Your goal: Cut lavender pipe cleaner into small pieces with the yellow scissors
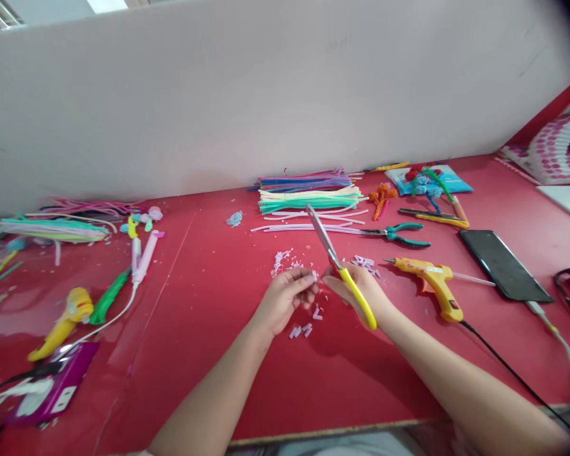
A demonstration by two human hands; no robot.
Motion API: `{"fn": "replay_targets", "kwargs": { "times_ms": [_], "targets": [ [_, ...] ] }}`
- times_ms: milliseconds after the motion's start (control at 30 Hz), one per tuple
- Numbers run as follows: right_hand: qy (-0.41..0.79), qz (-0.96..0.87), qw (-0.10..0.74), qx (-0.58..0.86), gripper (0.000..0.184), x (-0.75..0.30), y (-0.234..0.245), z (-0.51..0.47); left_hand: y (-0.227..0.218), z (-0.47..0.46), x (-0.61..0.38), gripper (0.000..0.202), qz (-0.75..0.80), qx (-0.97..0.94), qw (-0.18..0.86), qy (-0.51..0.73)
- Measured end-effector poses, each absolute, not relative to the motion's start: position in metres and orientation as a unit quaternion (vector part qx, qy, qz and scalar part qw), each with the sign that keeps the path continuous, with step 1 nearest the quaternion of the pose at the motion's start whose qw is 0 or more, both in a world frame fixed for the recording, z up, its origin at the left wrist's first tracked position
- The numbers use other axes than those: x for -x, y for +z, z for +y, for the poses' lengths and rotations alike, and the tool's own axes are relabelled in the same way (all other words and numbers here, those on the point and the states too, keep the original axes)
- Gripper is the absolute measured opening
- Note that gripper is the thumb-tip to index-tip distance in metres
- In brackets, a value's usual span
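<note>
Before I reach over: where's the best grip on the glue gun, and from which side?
Probably the handle of the glue gun, coming from the near side. The gun lies flat, its handle slanting nearward and right while the nozzle points left, so that approach should stay clear of the nozzle.

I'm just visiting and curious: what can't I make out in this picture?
All in the head view:
- Most of the small pale piece in the left hand: covered by that hand's fingers.
- The right hand's grip on the scissors: partly hidden by the hand itself.
- Writing on the glue gun's label: too small and blurred.
- The rest of the patterned item: cut off by the right edge.
</note>
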State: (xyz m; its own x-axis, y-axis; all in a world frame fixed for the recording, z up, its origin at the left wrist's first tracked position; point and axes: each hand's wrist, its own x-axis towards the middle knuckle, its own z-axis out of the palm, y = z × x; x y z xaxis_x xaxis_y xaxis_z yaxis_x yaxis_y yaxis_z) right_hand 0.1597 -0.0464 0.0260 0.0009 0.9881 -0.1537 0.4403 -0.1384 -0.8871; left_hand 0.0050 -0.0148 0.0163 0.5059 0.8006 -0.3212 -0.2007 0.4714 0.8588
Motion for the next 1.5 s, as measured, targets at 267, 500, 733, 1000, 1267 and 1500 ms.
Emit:
{"fn": "replay_targets", "kwargs": {
  "times_ms": [267,500,733,1000,1267,1500],
  "targets": [
    [0.484,-0.558,0.342,0.581,0.013,-0.163,0.03,-0.05,0.018,-0.021,-0.009,0.018,0.365,-0.45,0.774,0.255],
    [0.41,-0.579,0.332,0.622,0.011,-0.16,0.026,-0.05,0.017,-0.023,-0.01,0.015,0.394,-0.554,0.68,0.275],
    [0.21,-0.654,0.208,0.697,0.025,-0.171,0.016,-0.046,0.009,-0.014,-0.005,0.017,0.437,-0.483,0.66,0.376],
    [0.144,-0.692,0.099,0.7,0.037,-0.164,0.013,-0.051,0.012,-0.005,0.002,0.014,0.409,-0.401,0.648,0.502],
    [0.141,-0.71,0.102,0.683,0.037,-0.16,0.011,-0.053,0.013,-0.004,0.005,0.01,0.395,-0.407,0.643,0.515],
    [0.135,-0.712,0.1,0.682,0.038,-0.162,0.008,-0.053,0.014,-0.004,0.004,0.01,0.386,-0.406,0.643,0.523]
  ]
}}
